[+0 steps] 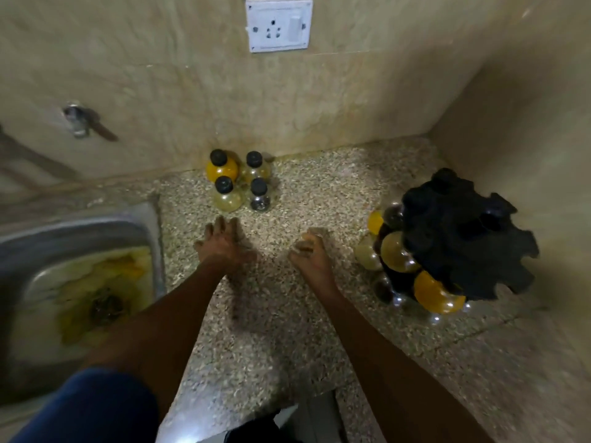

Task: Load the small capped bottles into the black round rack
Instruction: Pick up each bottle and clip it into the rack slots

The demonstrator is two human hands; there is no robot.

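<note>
Several small round bottles with black caps [238, 180] stand in a tight cluster by the back wall: one orange, two pale yellow, one dark. My left hand [220, 241] reaches toward them with fingers spread and holds nothing, its fingertips just short of the nearest bottle. My right hand [308, 251] hovers over the counter with its fingers curled and nothing visible in it. The black round rack [463, 235] stands at the right near the corner, with several bottles [399, 255] hanging in its slots.
A steel sink [80, 282] with yellow stains lies at the left, its rim beside my left forearm. A tap [78, 121] and a white wall socket [278, 25] sit on the beige wall. The speckled stone counter [287, 330] spans between sink and rack.
</note>
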